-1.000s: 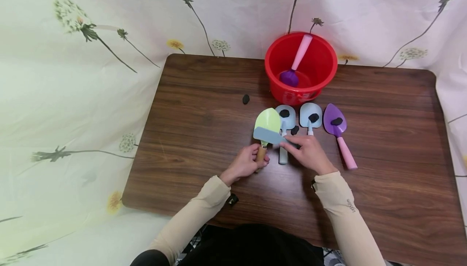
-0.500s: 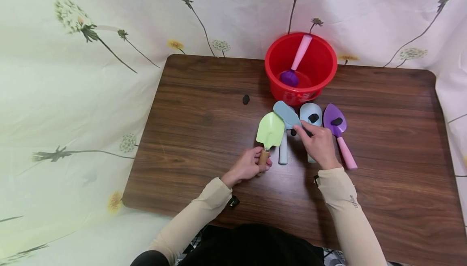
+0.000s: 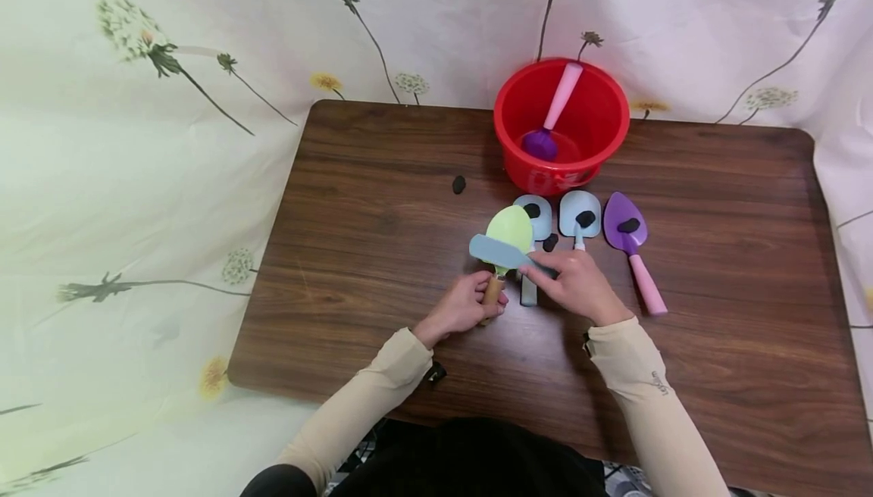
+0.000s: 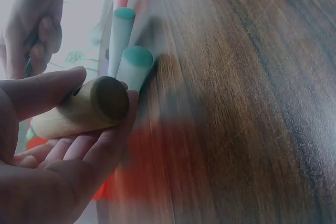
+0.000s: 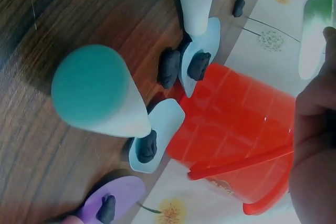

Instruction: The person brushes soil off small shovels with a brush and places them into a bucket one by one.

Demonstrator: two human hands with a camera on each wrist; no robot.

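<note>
My left hand (image 3: 458,304) grips the wooden handle (image 4: 73,116) of a light green garden trowel (image 3: 513,226). With my right hand (image 3: 580,285) I hold a flat blue-grey blade, like a spatula (image 3: 496,251), laid across the trowel's lower part in the head view. Whether the two touch cannot be told. Beside them lie two light blue shovels with white handles, a left one (image 3: 543,228) and a right one (image 3: 569,205), each bearing a black lump. Further right is a purple trowel (image 3: 616,213) with a pink handle, also bearing a black lump (image 3: 629,225).
Behind the shovels stands a red bucket (image 3: 514,167) with a pink-handled purple tool (image 3: 563,97) leaning inside. One loose black lump (image 3: 459,184) lies left of the bucket, another (image 3: 550,242) between the blue shovels. The brown table (image 3: 341,254) meets a flowered cloth (image 3: 436,27) at the back.
The spatula swung up and right, over the left blue shovel, then back left across the green trowel. The green trowel shifted slightly right in my left hand. The bucket and laid-down tools stayed put.
</note>
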